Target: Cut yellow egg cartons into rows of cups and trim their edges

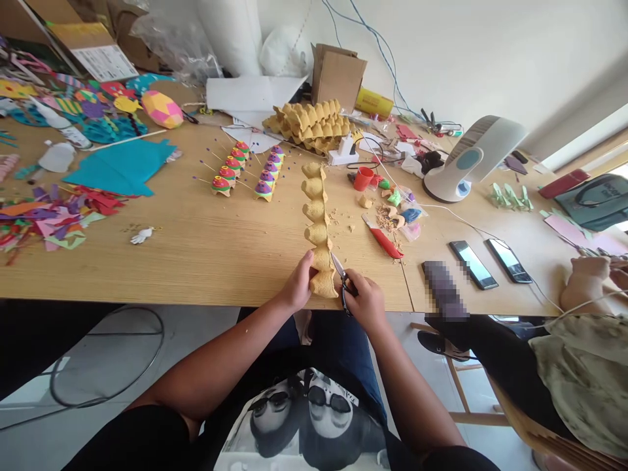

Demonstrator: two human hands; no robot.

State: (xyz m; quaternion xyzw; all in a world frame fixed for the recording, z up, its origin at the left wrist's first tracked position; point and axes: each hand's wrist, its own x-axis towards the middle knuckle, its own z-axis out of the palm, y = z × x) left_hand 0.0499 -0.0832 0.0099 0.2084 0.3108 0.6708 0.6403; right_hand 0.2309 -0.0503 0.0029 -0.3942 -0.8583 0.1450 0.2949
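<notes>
Left hand [299, 282] pinches the near end of the egg-carton strip [318, 222], fingers wrapped round the last cup at the table [196, 248] edge. Right hand [366, 302] grips the scissors [342, 280], fingers closed through the handles, blades partly open and touching the strip's right side. The strip runs away to the far side, between the painted cups [245, 171] on the left and the red knife [383, 239] on the right. Risk: the left thumb sits just beside the blades and could get nipped; the soft card could tear if the strip twists.
</notes>
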